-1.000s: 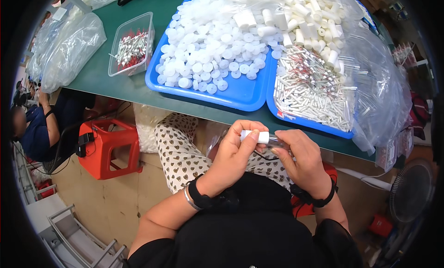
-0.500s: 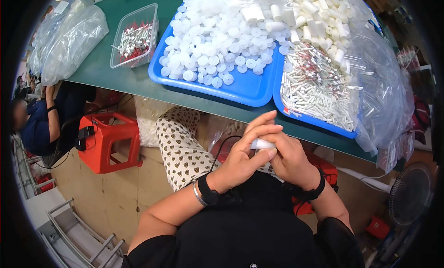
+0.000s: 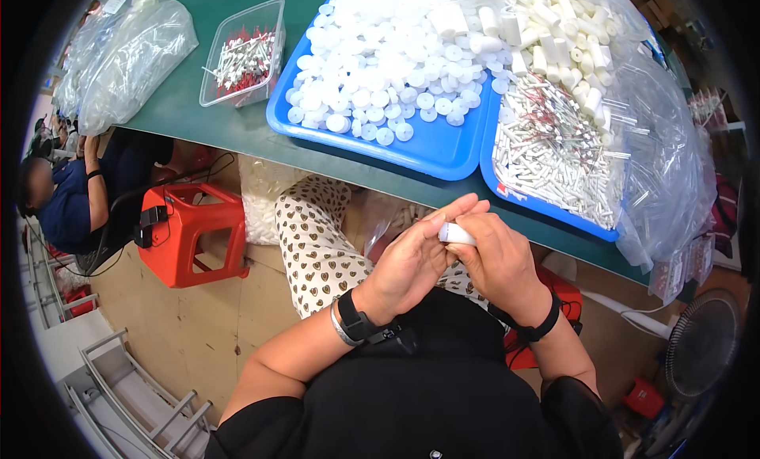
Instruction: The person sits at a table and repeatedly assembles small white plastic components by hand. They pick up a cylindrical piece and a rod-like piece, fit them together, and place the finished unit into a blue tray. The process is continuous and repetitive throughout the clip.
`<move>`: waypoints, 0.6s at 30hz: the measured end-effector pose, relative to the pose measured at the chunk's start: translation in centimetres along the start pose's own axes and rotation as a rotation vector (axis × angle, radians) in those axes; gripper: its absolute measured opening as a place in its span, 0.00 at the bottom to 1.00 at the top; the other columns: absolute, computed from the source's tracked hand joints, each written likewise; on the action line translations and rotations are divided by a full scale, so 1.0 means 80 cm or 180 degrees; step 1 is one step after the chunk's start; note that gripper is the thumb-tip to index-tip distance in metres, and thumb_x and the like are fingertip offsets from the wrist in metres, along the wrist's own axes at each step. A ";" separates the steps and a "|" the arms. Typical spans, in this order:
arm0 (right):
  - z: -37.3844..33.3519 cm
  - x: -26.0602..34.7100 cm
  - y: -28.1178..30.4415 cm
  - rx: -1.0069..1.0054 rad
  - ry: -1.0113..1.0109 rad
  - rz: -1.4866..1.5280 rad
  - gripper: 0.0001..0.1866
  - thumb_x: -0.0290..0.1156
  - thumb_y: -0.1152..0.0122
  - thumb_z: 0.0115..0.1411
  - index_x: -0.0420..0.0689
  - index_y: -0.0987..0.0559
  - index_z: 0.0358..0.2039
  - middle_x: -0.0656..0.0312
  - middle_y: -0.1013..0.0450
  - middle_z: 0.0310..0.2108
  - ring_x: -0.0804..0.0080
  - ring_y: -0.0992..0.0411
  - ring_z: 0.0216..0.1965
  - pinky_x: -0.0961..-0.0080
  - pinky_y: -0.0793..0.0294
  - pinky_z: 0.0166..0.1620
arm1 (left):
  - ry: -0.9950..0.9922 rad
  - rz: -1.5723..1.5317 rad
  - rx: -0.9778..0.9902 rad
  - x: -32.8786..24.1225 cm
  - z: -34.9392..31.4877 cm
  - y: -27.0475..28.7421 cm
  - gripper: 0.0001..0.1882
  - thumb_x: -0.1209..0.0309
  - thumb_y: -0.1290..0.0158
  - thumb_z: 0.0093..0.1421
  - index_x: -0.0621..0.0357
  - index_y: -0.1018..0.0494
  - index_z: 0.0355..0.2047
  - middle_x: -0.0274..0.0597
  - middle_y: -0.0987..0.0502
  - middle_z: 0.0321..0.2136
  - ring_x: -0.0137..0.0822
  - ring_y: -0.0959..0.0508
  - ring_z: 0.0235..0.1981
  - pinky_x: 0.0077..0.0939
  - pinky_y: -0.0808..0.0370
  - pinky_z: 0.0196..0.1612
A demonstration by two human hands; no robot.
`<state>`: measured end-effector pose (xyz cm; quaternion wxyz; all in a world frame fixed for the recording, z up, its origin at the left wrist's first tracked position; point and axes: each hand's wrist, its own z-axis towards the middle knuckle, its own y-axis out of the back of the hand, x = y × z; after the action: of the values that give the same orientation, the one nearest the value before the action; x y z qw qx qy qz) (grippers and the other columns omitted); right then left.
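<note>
In front of me, just off the table's near edge, my right hand (image 3: 505,261) grips a short white cylinder (image 3: 459,235) between thumb and fingers. One end of that cylinder faces the palm of my left hand (image 3: 408,262), which is stretched out nearly flat with its fingers together. Whether the end presses on the palm I cannot tell. Beyond the hands is a blue tray (image 3: 451,164) heaped with translucent white discs (image 3: 372,102). A second blue tray (image 3: 554,212), to its right, bears thin white sticks with red strands (image 3: 546,154) and thicker white cylinders (image 3: 566,51).
On the green table (image 3: 174,110) stands a clear plastic box (image 3: 226,97) of red-and-white pieces. Clear plastic bags (image 3: 138,63) lie left, another bag (image 3: 665,158) right. A red stool (image 3: 190,245), a seated person (image 3: 71,194) and a fan (image 3: 701,344) are nearby.
My left hand has unfolded from around the white cylinder and its palm now shows. The right hand has turned and keeps hold of the cylinder. The view has shifted slightly.
</note>
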<state>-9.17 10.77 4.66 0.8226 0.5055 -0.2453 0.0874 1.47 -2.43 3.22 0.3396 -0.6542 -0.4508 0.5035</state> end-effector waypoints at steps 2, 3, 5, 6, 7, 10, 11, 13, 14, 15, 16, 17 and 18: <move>0.003 -0.001 0.002 0.0047 0.0087 0.0065 0.17 0.25 0.36 0.55 0.36 0.27 0.45 0.52 0.27 0.33 0.57 0.25 0.32 0.66 0.25 0.31 | 0.0031 -0.0094 -0.0027 0.006 -0.002 0.002 0.28 0.62 0.64 0.71 0.60 0.47 0.68 0.43 0.46 0.69 0.38 0.40 0.67 0.35 0.41 0.67; 0.003 0.000 0.002 0.0070 0.0128 0.0102 0.17 0.25 0.36 0.54 0.36 0.27 0.44 0.53 0.26 0.33 0.57 0.24 0.30 0.66 0.25 0.30 | 0.0026 -0.0217 0.0014 0.011 -0.003 0.005 0.27 0.62 0.64 0.71 0.59 0.45 0.67 0.42 0.46 0.69 0.39 0.41 0.67 0.36 0.42 0.67; 0.003 0.005 -0.001 0.0122 0.0047 0.0215 0.16 0.25 0.35 0.53 0.36 0.26 0.43 0.53 0.26 0.32 0.58 0.25 0.28 0.66 0.26 0.29 | 0.0018 -0.0466 0.0102 0.019 -0.006 0.010 0.25 0.62 0.63 0.71 0.57 0.43 0.66 0.40 0.46 0.69 0.41 0.42 0.68 0.38 0.42 0.68; 0.003 0.009 -0.003 0.0149 0.0007 0.0267 0.16 0.25 0.35 0.53 0.36 0.26 0.42 0.53 0.26 0.31 0.58 0.25 0.26 0.67 0.26 0.28 | -0.0062 -0.0471 0.0057 0.021 -0.008 0.008 0.25 0.60 0.63 0.72 0.56 0.44 0.66 0.39 0.46 0.69 0.41 0.43 0.68 0.39 0.43 0.68; 0.004 0.014 -0.005 0.0168 -0.0088 0.0258 0.16 0.25 0.36 0.53 0.36 0.26 0.42 0.53 0.26 0.31 0.57 0.24 0.26 0.66 0.26 0.29 | -0.0143 -0.0477 0.0011 0.023 -0.010 0.006 0.26 0.58 0.63 0.72 0.55 0.44 0.66 0.39 0.45 0.68 0.42 0.43 0.68 0.40 0.43 0.68; 0.004 0.025 -0.016 0.0118 -0.0391 0.0211 0.15 0.26 0.37 0.55 0.36 0.26 0.42 0.52 0.25 0.33 0.55 0.24 0.27 0.64 0.25 0.30 | -0.0160 -0.0546 -0.0117 0.027 -0.010 0.005 0.28 0.51 0.65 0.72 0.52 0.47 0.67 0.40 0.43 0.67 0.43 0.43 0.68 0.42 0.42 0.68; 0.000 0.023 -0.024 0.0035 -0.0496 0.0190 0.15 0.26 0.38 0.56 0.36 0.26 0.43 0.51 0.25 0.33 0.54 0.24 0.28 0.63 0.25 0.30 | -0.0137 -0.0577 -0.0160 0.027 -0.009 0.005 0.30 0.49 0.66 0.72 0.51 0.48 0.67 0.40 0.43 0.66 0.43 0.43 0.67 0.43 0.42 0.68; -0.002 0.025 -0.030 -0.0078 -0.0701 0.0312 0.15 0.26 0.40 0.58 0.37 0.27 0.45 0.50 0.25 0.34 0.51 0.23 0.30 0.61 0.24 0.32 | -0.0153 -0.0290 -0.0189 0.022 -0.004 0.005 0.33 0.45 0.68 0.71 0.51 0.50 0.68 0.42 0.41 0.65 0.44 0.41 0.66 0.43 0.41 0.67; -0.001 0.028 -0.030 -0.0110 -0.0802 0.0458 0.15 0.26 0.41 0.59 0.37 0.28 0.46 0.49 0.25 0.34 0.50 0.23 0.30 0.60 0.24 0.32 | -0.0160 -0.0145 -0.0206 0.019 -0.003 0.005 0.34 0.44 0.69 0.70 0.52 0.50 0.68 0.43 0.41 0.65 0.44 0.40 0.66 0.44 0.40 0.67; 0.000 0.030 -0.030 -0.0141 -0.0903 0.0604 0.15 0.26 0.41 0.60 0.37 0.28 0.47 0.48 0.25 0.34 0.49 0.23 0.31 0.59 0.24 0.33 | -0.0170 -0.0089 -0.0156 0.017 -0.003 0.008 0.34 0.44 0.69 0.70 0.52 0.51 0.68 0.44 0.40 0.64 0.45 0.39 0.65 0.44 0.39 0.67; 0.000 0.032 -0.029 -0.0065 -0.0966 0.0731 0.14 0.26 0.43 0.62 0.37 0.29 0.47 0.48 0.25 0.35 0.48 0.24 0.33 0.59 0.25 0.35 | -0.0179 -0.0032 -0.0107 0.014 -0.003 0.011 0.34 0.44 0.70 0.70 0.52 0.51 0.68 0.45 0.40 0.64 0.45 0.38 0.64 0.44 0.39 0.66; -0.002 0.033 -0.027 0.0015 -0.1031 0.0856 0.13 0.27 0.44 0.64 0.37 0.30 0.48 0.47 0.25 0.36 0.47 0.24 0.35 0.58 0.25 0.36 | -0.0189 0.0020 -0.0058 0.014 -0.004 0.014 0.34 0.44 0.70 0.71 0.53 0.51 0.68 0.46 0.39 0.63 0.45 0.37 0.64 0.44 0.38 0.66; -0.004 0.035 -0.026 0.0097 -0.1094 0.0981 0.13 0.27 0.46 0.65 0.37 0.30 0.48 0.46 0.26 0.37 0.45 0.25 0.37 0.58 0.26 0.38 | -0.0284 0.0233 -0.0081 0.017 -0.005 0.014 0.35 0.44 0.70 0.70 0.53 0.51 0.68 0.47 0.39 0.63 0.45 0.36 0.63 0.44 0.37 0.65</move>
<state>-5.83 9.78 4.23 0.7380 0.4818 -0.4548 0.1283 2.27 -1.55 1.82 0.2922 -0.6514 -0.4477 0.5385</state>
